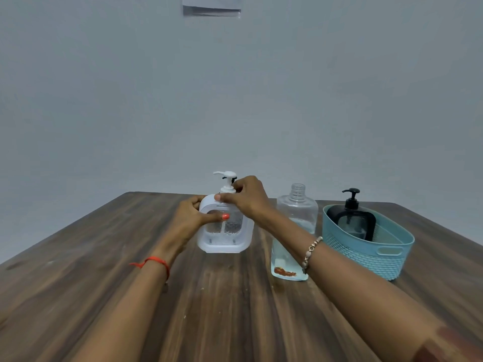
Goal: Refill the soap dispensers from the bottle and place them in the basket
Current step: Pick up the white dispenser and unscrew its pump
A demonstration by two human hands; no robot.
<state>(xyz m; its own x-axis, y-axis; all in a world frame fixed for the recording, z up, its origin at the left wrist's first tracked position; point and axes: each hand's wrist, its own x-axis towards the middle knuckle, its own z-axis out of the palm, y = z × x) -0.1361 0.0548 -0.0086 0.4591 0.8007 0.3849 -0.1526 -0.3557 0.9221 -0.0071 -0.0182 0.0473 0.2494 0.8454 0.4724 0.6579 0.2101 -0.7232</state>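
A white soap dispenser with a white pump stands upright on the wooden table. My left hand grips its body from the left, thumb across the front. My right hand is closed on the pump collar at its top. To the right stands a clear refill bottle, uncapped, with pale blue liquid in its lower part. A black soap dispenser sits upright inside the teal basket at the far right.
A plain grey wall rises behind the table's far edge. Papers hang high on the wall. My right forearm crosses in front of the refill bottle.
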